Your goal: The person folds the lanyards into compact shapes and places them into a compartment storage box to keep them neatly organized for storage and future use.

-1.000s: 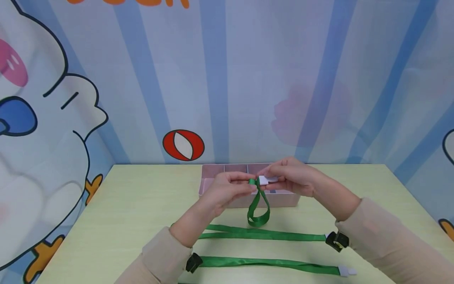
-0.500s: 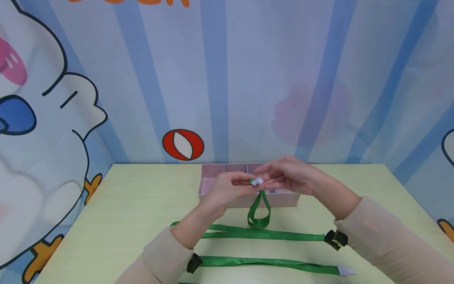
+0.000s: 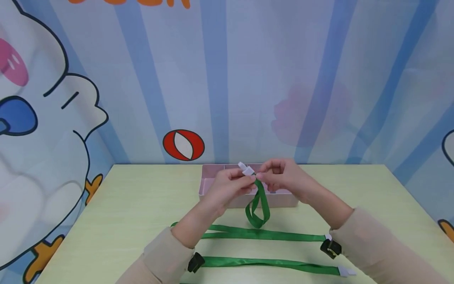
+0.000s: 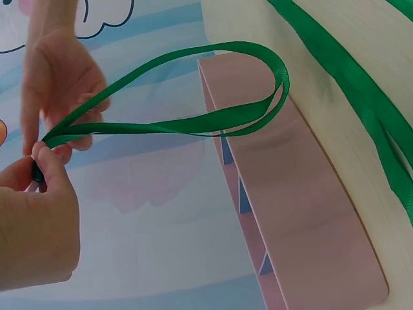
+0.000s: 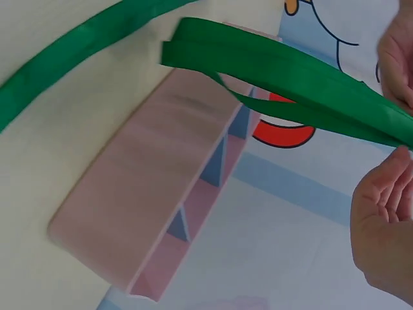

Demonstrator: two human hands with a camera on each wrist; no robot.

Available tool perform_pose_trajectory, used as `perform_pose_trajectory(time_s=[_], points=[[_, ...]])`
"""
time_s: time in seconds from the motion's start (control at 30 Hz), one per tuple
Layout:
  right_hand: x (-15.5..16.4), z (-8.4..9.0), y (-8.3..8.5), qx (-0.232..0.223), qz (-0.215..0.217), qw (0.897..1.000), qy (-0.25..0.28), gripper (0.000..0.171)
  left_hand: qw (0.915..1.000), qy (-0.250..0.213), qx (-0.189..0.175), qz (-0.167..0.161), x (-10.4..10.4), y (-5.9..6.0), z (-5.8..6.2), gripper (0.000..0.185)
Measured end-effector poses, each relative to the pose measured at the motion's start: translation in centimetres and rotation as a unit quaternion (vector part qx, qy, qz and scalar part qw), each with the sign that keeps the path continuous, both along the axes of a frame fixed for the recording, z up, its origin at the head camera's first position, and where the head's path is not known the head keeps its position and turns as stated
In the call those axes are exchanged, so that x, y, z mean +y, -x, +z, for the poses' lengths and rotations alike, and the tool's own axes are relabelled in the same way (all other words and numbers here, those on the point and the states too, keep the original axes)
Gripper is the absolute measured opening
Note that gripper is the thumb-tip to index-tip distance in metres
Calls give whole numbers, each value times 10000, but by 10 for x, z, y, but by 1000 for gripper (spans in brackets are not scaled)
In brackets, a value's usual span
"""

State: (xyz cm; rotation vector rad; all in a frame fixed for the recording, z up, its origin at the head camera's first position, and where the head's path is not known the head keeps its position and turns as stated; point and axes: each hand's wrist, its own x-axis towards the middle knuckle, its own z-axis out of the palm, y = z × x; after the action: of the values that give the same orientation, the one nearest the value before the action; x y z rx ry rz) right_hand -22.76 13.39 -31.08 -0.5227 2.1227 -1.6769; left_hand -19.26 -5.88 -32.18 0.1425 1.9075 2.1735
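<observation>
Both hands meet above the pink box (image 3: 213, 185), holding a short green strap loop (image 3: 257, 209) that hangs down from them. My left hand (image 3: 237, 182) pinches the strap's top end, where a small white clip (image 3: 246, 170) sticks up and to the left. My right hand (image 3: 272, 176) pinches the strap just right of that clip. In the left wrist view the left hand (image 4: 35, 213) nips the gathered strap ends and the loop (image 4: 193, 87) arcs out over the box (image 4: 303, 213). The right wrist view shows the strap (image 5: 290, 77) running to the right hand (image 5: 387, 226).
Two long green straps (image 3: 262, 234) (image 3: 269, 264) lie flat across the pale table near me, with black buckles (image 3: 195, 262) (image 3: 331, 247) and a white clip (image 3: 346, 271) at their ends. The divided pink box stands at the table's far edge against a printed backdrop.
The white clip has swung from pointing right, between both hands, to pointing up and left above the left fingers. Both hands rose slightly and the right wrist dropped a little.
</observation>
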Motion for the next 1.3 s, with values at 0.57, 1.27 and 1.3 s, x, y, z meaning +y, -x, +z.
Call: perform_pose_trajectory(time_s=[0.57, 1.27, 1.3], points=[[5, -43, -7, 729, 552, 9958, 97, 19, 9970, -693, -25, 352, -2, 0, 16, 28], [43, -57, -7, 407, 2543, 9538, 1549, 14, 9866, -680, -685, 1314, -51, 31, -7, 32], [43, -57, -8, 434, 2656, 9485, 1669, 14, 9857, -664, -768, 1346, -53, 32, -9, 33]])
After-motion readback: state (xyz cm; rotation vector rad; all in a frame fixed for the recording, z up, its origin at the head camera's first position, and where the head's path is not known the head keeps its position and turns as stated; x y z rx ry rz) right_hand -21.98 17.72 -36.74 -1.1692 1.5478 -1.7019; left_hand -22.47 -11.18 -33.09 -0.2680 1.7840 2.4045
